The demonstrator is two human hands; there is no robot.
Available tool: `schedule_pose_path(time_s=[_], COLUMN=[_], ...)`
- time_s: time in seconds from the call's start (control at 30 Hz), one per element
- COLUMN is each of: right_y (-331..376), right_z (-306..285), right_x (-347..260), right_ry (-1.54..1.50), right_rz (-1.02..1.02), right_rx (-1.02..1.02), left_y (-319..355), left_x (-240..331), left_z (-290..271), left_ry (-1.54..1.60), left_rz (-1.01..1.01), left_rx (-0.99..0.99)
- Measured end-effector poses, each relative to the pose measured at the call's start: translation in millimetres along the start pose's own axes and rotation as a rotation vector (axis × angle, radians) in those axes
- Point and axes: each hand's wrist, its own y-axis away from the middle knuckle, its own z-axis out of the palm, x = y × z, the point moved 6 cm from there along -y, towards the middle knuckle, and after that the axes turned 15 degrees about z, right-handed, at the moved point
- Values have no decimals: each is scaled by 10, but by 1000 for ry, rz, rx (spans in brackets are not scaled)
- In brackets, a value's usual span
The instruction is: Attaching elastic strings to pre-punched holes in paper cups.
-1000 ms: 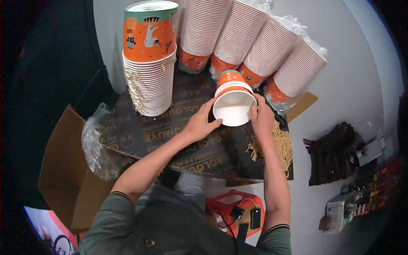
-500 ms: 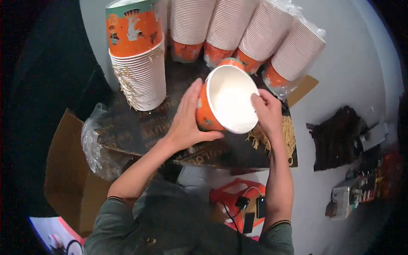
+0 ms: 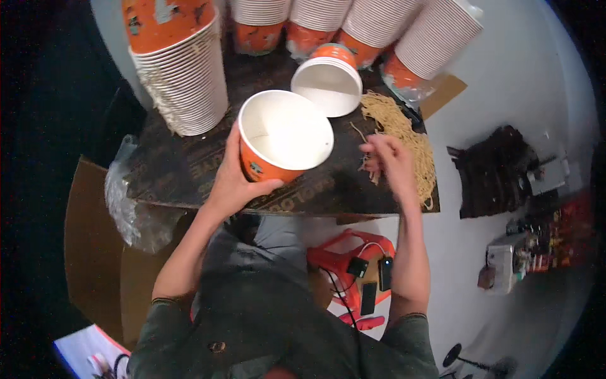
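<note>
An orange paper cup (image 3: 275, 172) with a white inside rests tilted in my left hand (image 3: 232, 183), my fingers and thumb wrapped round its side. My right hand (image 3: 394, 165) is at the left edge of a heap of tan strings (image 3: 404, 129), its fingers curled on a string; blur hides the exact grip. Beyond the held cup, a second cup (image 3: 325, 85) lies on its side, its mouth toward me. At the left stands a tall stack of nested cups (image 3: 183, 85), with tan strings hanging over their rims.
Several plastic-wrapped stacks of cups (image 3: 439, 38) line the far side of the dark board table (image 3: 183, 174). A clear plastic bag (image 3: 126, 202) hangs by an open cardboard box (image 3: 95, 240) at the left. Below the table, a red stool (image 3: 334, 252) carries phones and a cable.
My left hand has brought the cup left and nearer. My right hand has let go of its rim and reached the strings. The view has shifted, uncovering the lying cup.
</note>
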Motion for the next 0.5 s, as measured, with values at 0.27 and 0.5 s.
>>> schedule_pose_path(time_s=[0.27,0.5], right_y=[154,394], right_z=[229,626], right_x=[205,-64], right_ry=[-82,-2], right_rz=[14,-41], right_rx=[-136,-185], left_y=[97,129], left_x=[102,56], left_z=[-36,44], left_ry=[-75,-70], left_rz=[141,116], left_rx=[86,43])
